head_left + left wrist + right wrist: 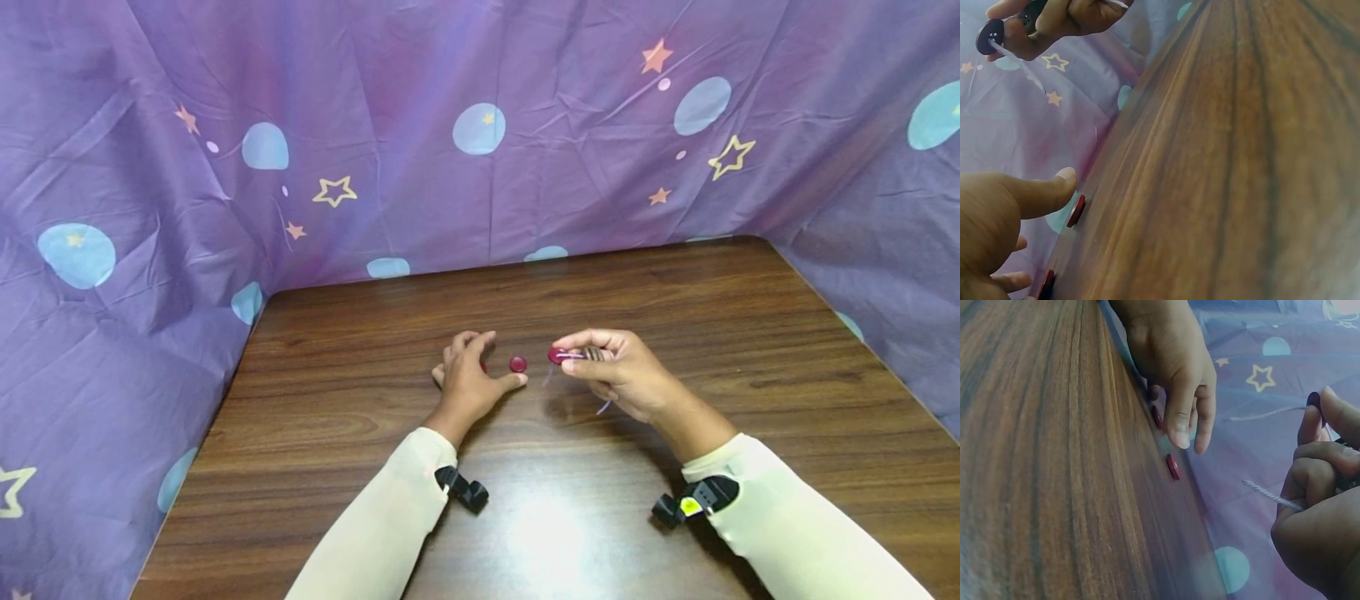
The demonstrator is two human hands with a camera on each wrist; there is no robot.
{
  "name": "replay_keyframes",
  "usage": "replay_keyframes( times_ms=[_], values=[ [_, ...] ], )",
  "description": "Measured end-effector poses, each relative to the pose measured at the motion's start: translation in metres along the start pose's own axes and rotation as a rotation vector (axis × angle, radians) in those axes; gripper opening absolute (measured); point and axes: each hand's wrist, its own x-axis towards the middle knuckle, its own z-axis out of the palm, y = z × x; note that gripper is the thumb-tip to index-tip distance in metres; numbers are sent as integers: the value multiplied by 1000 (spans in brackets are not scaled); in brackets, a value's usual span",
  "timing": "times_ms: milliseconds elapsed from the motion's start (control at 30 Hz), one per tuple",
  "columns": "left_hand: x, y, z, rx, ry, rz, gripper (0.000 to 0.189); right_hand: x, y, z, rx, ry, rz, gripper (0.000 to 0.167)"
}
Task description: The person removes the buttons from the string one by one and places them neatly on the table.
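Observation:
My right hand (pixel 626 375) pinches a dark red button (pixel 556 355) between thumb and fingertip, raised over the table. A thin pale cord (pixel 1266 414) passes through this button, its end hanging free. Another cord end (pixel 1272 495) sticks out below the curled fingers. Something dark (pixel 1347 480) is partly hidden inside that hand; I cannot tell its kind. My left hand (pixel 468 375) hovers low over the table with thumb and fingers spread. Near its thumb tip lies a red button (pixel 517 364). A second red button (pixel 1046 285) lies by its fingers, mostly hidden in the head view.
The brown wood-grain table (pixel 360 517) reaches back to a purple curtain (pixel 420 100) with stars and blue dots, which also hangs at both sides. Black wrist cameras are strapped over the pale sleeves (pixel 375 525).

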Motion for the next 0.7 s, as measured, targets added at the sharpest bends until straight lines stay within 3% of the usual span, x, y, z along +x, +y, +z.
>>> replay_keyframes(
  times_ms=[233,367,500,700],
  values=[
    [0,1,-2,-27,48,32,87,-1,0,1,-31,23,10,42],
    [-1,4,-5,-94,71,79,80,0,0,1,-29,41,12,44],
    [-3,7,-8,-207,80,181,69,0,-1,2,-25,53,9,44],
    [-6,10,-10,-396,-18,333,53,0,0,1,-38,61,-3,39]
  ],
)
